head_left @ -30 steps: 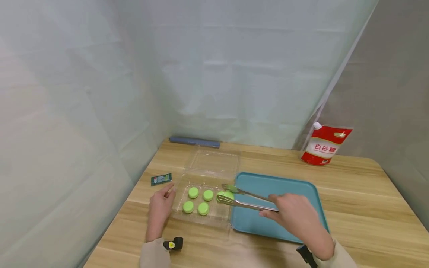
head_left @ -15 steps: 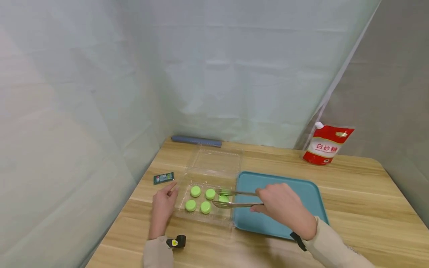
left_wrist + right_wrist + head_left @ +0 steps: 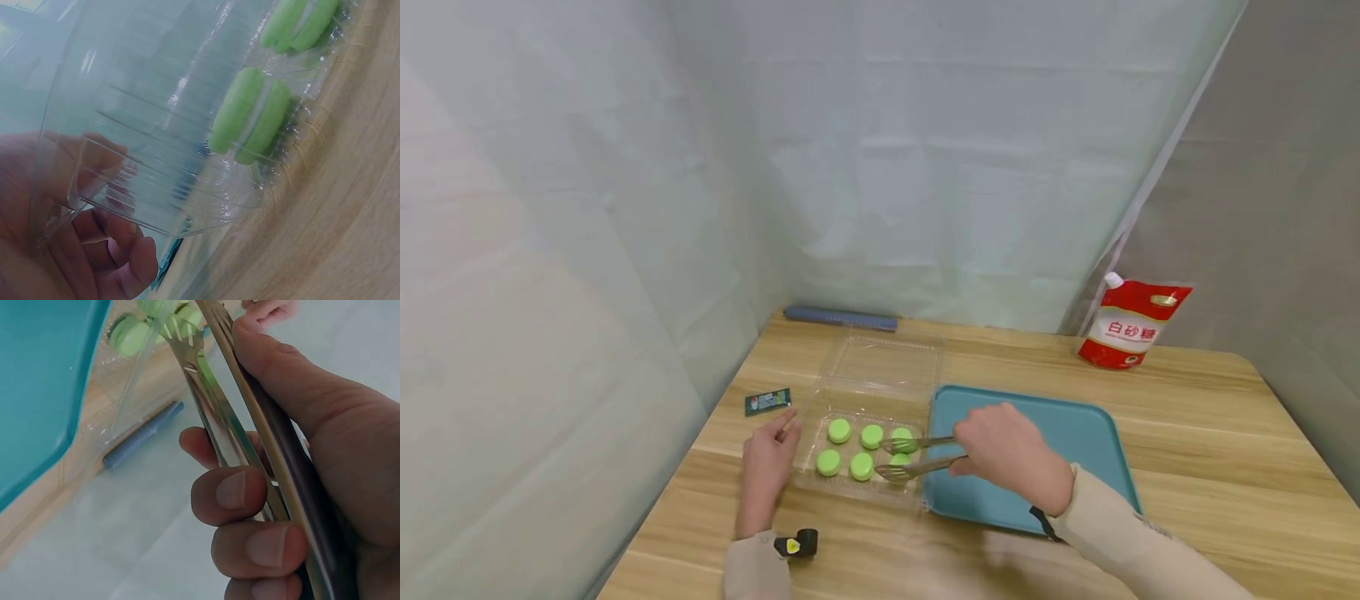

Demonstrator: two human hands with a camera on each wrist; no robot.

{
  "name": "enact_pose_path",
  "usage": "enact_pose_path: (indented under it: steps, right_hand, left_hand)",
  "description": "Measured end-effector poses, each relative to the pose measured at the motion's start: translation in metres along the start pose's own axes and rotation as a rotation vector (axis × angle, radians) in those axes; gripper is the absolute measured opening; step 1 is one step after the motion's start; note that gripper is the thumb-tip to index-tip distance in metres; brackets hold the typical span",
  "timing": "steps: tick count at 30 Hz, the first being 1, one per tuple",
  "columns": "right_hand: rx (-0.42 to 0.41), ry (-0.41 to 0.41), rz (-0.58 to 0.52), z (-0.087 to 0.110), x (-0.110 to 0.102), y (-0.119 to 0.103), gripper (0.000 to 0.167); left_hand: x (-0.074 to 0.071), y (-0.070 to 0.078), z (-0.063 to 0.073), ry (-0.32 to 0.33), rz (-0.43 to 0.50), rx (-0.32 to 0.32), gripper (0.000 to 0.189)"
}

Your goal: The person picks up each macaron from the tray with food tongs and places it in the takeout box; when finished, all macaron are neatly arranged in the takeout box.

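Several green macarons (image 3: 861, 467) sit in two rows in a clear plastic box (image 3: 820, 483) whose lid is folded back. My left hand (image 3: 767, 458) holds the box by its left wall; in the left wrist view, the thumb and curled fingers lie on either side of the clear wall. My right hand (image 3: 1007, 446) grips metal tongs (image 3: 925, 468), fingers curled round both arms. Their slotted ends stand apart over the rightmost macarons (image 3: 902, 440), partly covering them. Whether the tongs touch a macaron, I cannot tell. Two macarons (image 3: 250, 115) show close up in the left wrist view.
A blue tray (image 3: 1037, 400) lies right of the box, under my right hand. Behind the box lies a long blue-grey object (image 3: 840, 318). A small dark green packet (image 3: 768, 402) is at the left, and a red-and-white pouch (image 3: 1126, 325) stands at the back right.
My right hand and the tongs have moved left and, lately, the tong ends slightly nearer the front. Both rightmost macarons show around them now. The left hand stays at the box wall.
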State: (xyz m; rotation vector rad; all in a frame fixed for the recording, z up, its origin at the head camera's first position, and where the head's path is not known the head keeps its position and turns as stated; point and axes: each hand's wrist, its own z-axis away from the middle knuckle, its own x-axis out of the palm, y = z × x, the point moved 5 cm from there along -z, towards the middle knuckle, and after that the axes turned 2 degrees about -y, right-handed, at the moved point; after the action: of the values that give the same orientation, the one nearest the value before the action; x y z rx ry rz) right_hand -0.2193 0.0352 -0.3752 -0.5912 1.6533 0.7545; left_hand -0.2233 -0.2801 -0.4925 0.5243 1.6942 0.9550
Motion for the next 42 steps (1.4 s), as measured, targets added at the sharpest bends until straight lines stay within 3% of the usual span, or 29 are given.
enact_pose_path:
  steps: [8, 17, 25, 34, 38, 42]
  right_hand:
    - [0.015, -0.08, 0.032, -0.007, 0.006, -0.006, 0.04]
    - [0.028, -0.093, 0.043, -0.008, 0.005, -0.004, 0.042]
    - [0.103, -0.182, -0.01, -0.007, 0.004, -0.001, 0.042]
    - [0.124, -0.125, -0.053, 0.004, -0.008, 0.004, 0.047]
    - [0.198, -0.119, -0.126, 0.011, -0.013, 0.01, 0.048]
    - [0.26, -0.049, -0.152, 0.022, -0.016, 0.017, 0.049]
  left_hand:
    - [0.003, 0.001, 0.002, -0.001, -0.003, -0.005, 0.035]
    - [0.006, 0.006, 0.001, 0.001, -0.005, 0.0, 0.035]
    - [0.007, 0.006, 0.002, -0.017, 0.0, -0.007, 0.036]
    - [0.005, 0.003, 0.001, 0.001, -0.003, 0.007, 0.036]
    - [0.002, 0.001, 0.001, -0.005, -0.005, -0.007, 0.036]
    - [0.001, -0.002, 0.001, -0.01, -0.009, -0.015, 0.036]
